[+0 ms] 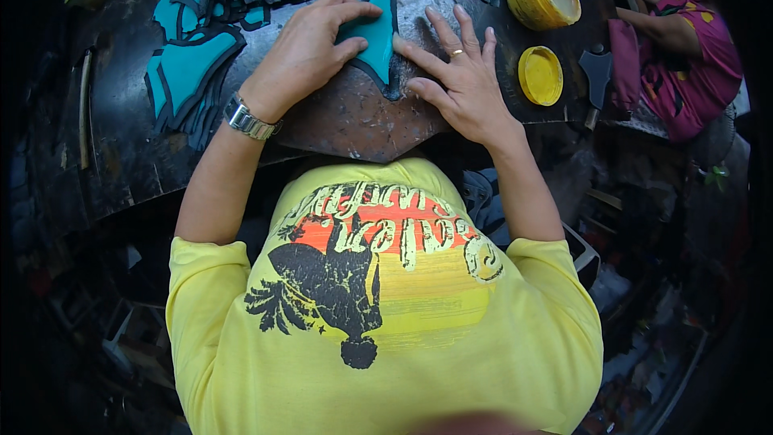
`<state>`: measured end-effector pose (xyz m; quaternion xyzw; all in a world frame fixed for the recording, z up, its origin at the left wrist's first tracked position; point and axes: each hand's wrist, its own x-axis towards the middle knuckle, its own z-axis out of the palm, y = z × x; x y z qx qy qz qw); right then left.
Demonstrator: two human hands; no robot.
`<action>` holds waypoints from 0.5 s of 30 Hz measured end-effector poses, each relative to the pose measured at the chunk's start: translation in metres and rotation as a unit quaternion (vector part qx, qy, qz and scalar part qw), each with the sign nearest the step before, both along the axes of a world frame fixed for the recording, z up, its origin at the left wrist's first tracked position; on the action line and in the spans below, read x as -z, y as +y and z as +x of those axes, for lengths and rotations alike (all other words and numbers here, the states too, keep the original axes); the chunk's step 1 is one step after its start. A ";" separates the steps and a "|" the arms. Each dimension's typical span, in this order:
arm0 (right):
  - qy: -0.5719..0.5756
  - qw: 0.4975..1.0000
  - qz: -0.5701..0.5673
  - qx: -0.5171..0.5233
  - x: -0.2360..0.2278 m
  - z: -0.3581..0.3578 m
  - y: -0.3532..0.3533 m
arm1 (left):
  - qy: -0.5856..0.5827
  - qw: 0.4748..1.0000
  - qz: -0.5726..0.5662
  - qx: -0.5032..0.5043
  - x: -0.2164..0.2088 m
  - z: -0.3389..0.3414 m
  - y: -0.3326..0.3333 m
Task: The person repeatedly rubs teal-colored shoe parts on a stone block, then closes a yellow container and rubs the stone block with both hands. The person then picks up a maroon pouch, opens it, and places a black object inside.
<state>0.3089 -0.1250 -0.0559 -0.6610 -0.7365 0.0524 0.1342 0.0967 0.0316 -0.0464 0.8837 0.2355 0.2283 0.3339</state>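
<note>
Left of the brown-grey work plate [338, 125], dark-edged teal panels [189, 68] are stacked on the table [121, 145]. On the plate, one teal panel [374, 44] is contacted by the thumb and index finger of the left hand [310, 44]; whether it is pinched cannot be told. The right hand [463, 80] is spread, nothing grasped, its index fingertip set at the panel's right edge. Right of the plate, an open yellow jar [535, 2] and a yellow lid [541, 76] are placed. Edge alignment could be lost if uneven pressure is applied; spillage could be caused if the jar is knocked.
</note>
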 end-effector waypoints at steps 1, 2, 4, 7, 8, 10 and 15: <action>-0.008 1.000 -0.004 -0.003 0.000 -0.001 0.002 | -0.015 1.000 0.005 0.003 0.001 0.000 0.000; -0.015 1.000 -0.009 -0.013 0.000 -0.002 0.003 | -0.005 1.000 0.002 0.005 0.002 0.000 0.001; -0.019 0.999 -0.023 -0.043 -0.003 -0.002 0.001 | 0.008 1.000 0.003 0.005 0.003 0.000 0.001; 0.014 0.993 -0.069 -0.099 -0.014 -0.001 -0.009 | 0.013 1.000 -0.001 -0.005 -0.002 0.004 -0.003; 0.027 0.990 -0.086 -0.109 -0.017 0.000 -0.012 | -0.011 1.000 -0.005 -0.005 -0.005 0.004 -0.005; 0.047 0.987 -0.074 -0.133 -0.021 0.002 -0.016 | -0.014 1.000 -0.016 -0.018 -0.016 0.002 -0.009; 0.382 0.921 0.078 -0.025 -0.010 0.001 -0.013 | -0.162 0.986 -0.009 -0.023 -0.053 -0.051 0.035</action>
